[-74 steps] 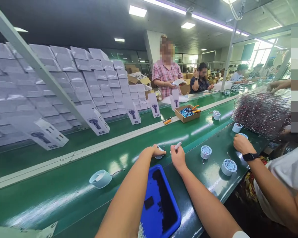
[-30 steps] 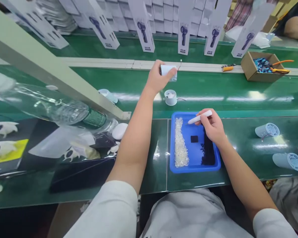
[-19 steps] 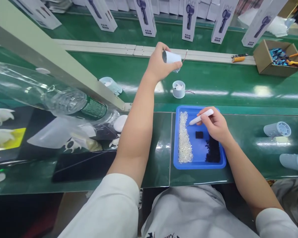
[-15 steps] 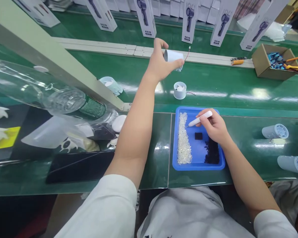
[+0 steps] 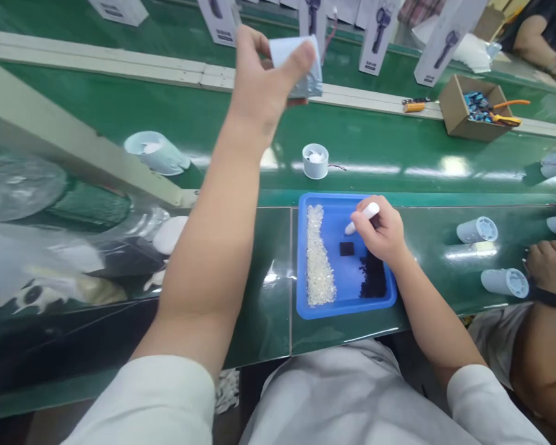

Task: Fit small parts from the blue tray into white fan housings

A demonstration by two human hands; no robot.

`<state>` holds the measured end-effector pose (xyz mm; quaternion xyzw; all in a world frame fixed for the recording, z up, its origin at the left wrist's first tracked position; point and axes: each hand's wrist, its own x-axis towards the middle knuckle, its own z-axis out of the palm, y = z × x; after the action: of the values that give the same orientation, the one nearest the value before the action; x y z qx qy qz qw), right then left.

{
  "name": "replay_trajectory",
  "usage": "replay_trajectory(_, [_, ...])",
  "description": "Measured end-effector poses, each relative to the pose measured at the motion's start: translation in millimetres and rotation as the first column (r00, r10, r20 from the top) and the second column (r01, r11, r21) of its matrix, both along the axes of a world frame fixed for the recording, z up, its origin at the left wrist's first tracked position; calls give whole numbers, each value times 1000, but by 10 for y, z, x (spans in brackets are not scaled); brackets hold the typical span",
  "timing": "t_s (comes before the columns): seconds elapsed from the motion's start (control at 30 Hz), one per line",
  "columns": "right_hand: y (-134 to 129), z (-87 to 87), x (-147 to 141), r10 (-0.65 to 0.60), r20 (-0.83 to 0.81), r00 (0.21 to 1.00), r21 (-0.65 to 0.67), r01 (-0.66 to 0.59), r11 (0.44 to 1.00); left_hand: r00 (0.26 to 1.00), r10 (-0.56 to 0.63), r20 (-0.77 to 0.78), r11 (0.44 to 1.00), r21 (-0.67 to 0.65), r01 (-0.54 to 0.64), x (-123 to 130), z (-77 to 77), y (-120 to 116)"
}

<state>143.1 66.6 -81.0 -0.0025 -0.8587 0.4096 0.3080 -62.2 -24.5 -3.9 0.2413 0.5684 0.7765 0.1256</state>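
Here we pinch a light plastic cup [image 5: 296, 65] by its sides in our left hand [image 5: 259, 86], above the blue tray [image 5: 324, 309]; our right hand [image 5: 380, 235] grips a white pen [image 5: 362, 218] over it.

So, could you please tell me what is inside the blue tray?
The blue tray holds a strip of small clear bits, one black square and a dark pile, partly covered by the right hand.

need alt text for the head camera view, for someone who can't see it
The left hand holds up a pale cylindrical housing over a green conveyor belt. The right hand holds a white pen tool over a blue tray of small clear and black parts.
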Motion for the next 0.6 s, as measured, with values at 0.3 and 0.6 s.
replay_trajectory(0.3, [-48, -32, -1, 56, 27, 998, -6, -56, 998, 986, -159, -59, 984, 70, 163, 185, 166, -93])
replay_trajectory(0.6, [-37, -29, 6, 34, -24, 999, -8, -34, 999, 981, -185, 60, 976, 131, 176, 50, 90, -17])
